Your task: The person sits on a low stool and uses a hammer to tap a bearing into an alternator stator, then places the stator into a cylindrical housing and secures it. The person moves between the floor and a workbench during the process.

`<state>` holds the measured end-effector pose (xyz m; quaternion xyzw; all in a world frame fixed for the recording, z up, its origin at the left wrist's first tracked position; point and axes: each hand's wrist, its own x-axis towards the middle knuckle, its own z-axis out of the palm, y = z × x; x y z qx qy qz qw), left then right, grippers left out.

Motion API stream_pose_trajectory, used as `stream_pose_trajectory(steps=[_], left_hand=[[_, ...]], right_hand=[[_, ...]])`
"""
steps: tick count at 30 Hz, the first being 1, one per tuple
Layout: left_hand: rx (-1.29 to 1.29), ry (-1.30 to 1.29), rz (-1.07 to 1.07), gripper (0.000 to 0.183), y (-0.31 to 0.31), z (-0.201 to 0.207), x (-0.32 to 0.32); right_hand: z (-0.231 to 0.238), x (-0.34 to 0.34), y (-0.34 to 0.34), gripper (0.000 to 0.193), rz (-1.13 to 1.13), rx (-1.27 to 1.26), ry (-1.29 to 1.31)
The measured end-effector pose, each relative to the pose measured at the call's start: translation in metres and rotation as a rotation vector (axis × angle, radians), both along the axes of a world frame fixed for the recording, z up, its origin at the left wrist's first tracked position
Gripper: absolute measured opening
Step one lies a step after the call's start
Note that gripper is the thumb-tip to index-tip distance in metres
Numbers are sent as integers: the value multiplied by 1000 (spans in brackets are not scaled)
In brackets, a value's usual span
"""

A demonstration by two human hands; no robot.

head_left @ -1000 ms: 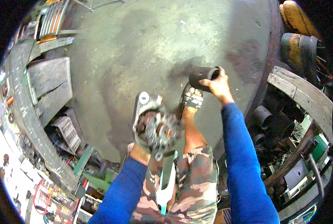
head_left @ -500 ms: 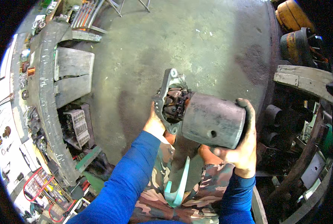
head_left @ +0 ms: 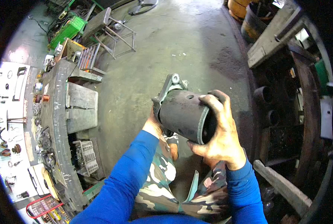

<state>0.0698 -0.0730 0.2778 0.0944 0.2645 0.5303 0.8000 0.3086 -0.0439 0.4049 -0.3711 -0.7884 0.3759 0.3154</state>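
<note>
A dark grey metal cylinder (head_left: 177,112), like a motor housing, lies almost level in front of me. My right hand (head_left: 220,138) is wrapped round its open right end, thumb below and fingers over the rim. A cast metal end bracket (head_left: 168,86) with a bolt-hole ear sits against the cylinder's left end. My left hand (head_left: 153,125) grips that bracket from the left and below, its fingers mostly hidden behind it. A small round hole shows on the cylinder's upper side. The parts inside the bracket are covered by the cylinder.
A workbench (head_left: 64,123) with small parts runs along the left, beside a white tool board (head_left: 11,112). A metal-framed stool (head_left: 118,33) stands on the concrete floor ahead. Cluttered shelving with wooden beams (head_left: 271,41) is at the right. A red-rimmed rack (head_left: 43,207) is lower left.
The cylinder has moved left onto the bracket, hiding the inner parts that showed before. Its hole has turned to the upper side. My right hand has shifted left. The view has tilted up.
</note>
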Motion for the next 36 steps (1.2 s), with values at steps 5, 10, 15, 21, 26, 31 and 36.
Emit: stream_pose_trajectory(steps=[5,10,15,21,26,31,36], left_hand=[[80,-162,-162,61,-15,41,26],[-52,-31,-163,57,-10,43,31],[72,-134,-124,79,-1,34,31],[172,-220,-136,89,3,26,36],[403,357,-226,69,-1,31,35],[-80,93,66,45,-16,46,37],[-35,166,92,44,-11,57,44]], right_hand=[[20,16,-29,99,-33,98,34],[24,13,-41,94,-139,149,-27],[24,10,-31,97,-147,138,-66],[26,4,-27,100,-200,88,-101],[22,0,-38,101,-226,222,-67],[17,-4,-53,92,-252,335,-10],[10,-4,-58,92,-328,299,101]])
